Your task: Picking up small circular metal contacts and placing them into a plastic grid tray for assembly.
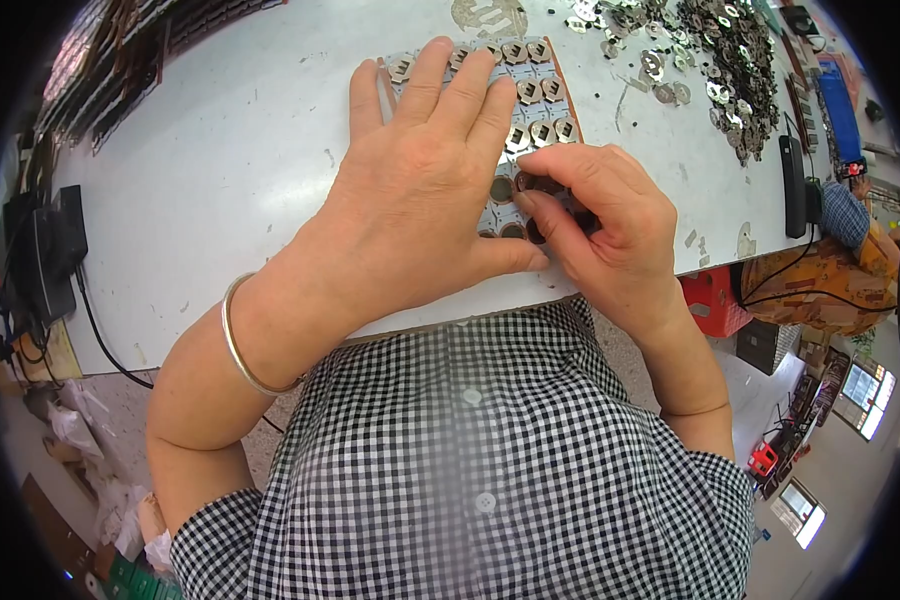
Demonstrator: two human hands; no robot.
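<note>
A panel of small circuit boards lies on the white table by its front edge. Rows of round metal battery clips are set on its far part, while round dark spots show on the nearer part. My left hand rests flat across the panel with fingers spread, covering much of its left side. Over the panel's near right part, my right hand has thumb and forefinger pinched close to the boards. Whatever sits between those fingertips is too small and too hidden to name.
Loose metal clips and a heap of small dark parts cover the table's far right. Stacked panels stand at the far left. Black power strips lie at the right edge. Another person sits beyond, near a red stool.
</note>
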